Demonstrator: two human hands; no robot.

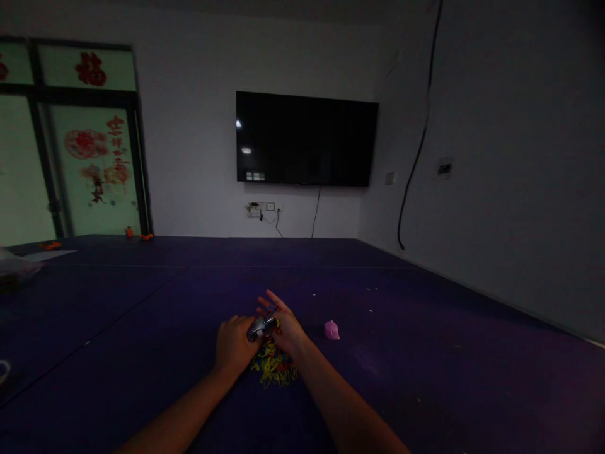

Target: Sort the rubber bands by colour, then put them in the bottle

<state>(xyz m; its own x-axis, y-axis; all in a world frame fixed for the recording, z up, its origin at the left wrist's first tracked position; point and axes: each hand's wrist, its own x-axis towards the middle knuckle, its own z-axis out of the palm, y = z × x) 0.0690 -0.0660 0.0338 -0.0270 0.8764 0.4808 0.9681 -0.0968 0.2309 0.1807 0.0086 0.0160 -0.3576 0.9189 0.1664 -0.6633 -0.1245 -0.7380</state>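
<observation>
My left hand is wrapped round a glossy, rounded, partly clear object whose kind is hard to make out in the dim light. Its right end reaches my right hand, whose fingers are stretched out and apart. Small yellow, red and blue strands show at the right palm; whether that hand grips any of them is unclear. Beneath both hands lies a loose heap of mostly yellow, looped strands, with some red ones. A crumpled pink piece sits to the right of my right hand, apart from it.
The dark purple tabletop runs towards the wall, with small white scraps on it. At far left are a clear plastic bag and orange items by the door. A black television hangs ahead; a black cable dangles at right.
</observation>
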